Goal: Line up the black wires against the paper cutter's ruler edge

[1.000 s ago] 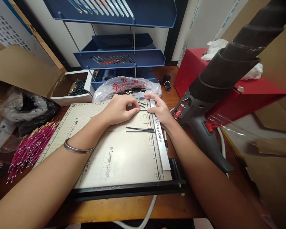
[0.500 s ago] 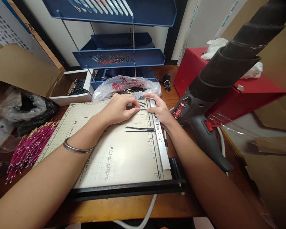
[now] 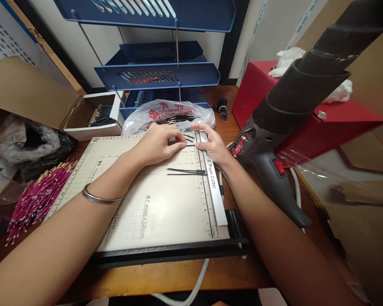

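A cream paper cutter board (image 3: 175, 212) lies on the wooden table, a white strip (image 3: 215, 191) along its right side. Near the board's far right, my left hand (image 3: 164, 142) pinches the left end of a short black wire (image 3: 190, 145). My right hand (image 3: 210, 146) has its thumb at that wire's other end, the index finger stretched out above. Between the hands, other short black pieces (image 3: 188, 138) lie on the board. Closer to me, several longer black wires (image 3: 187, 171) rest with their right ends at the strip.
Behind the board are a plastic bag (image 3: 169, 112) of wires and a blue rack (image 3: 159, 76). Magenta wires (image 3: 40, 197) and a white box (image 3: 95, 129) are at left. A heat gun (image 3: 268, 140) stands at right before a red box (image 3: 335, 123).
The whole view has shifted very slightly. Both hands keep the same pose at the short black wire.
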Available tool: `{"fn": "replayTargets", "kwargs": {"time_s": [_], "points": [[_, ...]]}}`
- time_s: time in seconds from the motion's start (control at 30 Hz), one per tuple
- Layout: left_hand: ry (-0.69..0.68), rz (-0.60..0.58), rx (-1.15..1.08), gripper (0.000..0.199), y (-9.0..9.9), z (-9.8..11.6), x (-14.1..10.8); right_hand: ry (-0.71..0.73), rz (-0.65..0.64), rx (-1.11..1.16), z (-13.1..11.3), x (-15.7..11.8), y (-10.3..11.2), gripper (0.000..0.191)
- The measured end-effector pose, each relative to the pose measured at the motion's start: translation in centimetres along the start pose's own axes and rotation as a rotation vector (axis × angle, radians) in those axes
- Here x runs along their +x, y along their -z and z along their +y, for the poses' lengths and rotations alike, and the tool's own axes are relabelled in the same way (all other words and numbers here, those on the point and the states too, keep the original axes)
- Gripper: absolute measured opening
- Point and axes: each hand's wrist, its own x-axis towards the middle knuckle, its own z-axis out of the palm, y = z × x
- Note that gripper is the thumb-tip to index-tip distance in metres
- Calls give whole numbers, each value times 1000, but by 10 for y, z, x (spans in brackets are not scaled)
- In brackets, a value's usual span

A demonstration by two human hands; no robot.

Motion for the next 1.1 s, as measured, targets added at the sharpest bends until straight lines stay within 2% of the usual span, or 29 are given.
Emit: {"fn": "replayTargets", "kwargs": {"time_s": [0.23,0.47,0.7,1.1], "points": [[2,2,-3,19,0,0,0,-30,55,32,-1,0,-4,55],[5,-4,2,20,0,-1,0,9,43,-24,1,0,-1,53],[-10,21,-15,20,-3,-4,-1,-18,29,57,1,0,-2,58],[-56,56,-28,19,-5,-5,-1,17,4,6,4,1,1,58]]}}
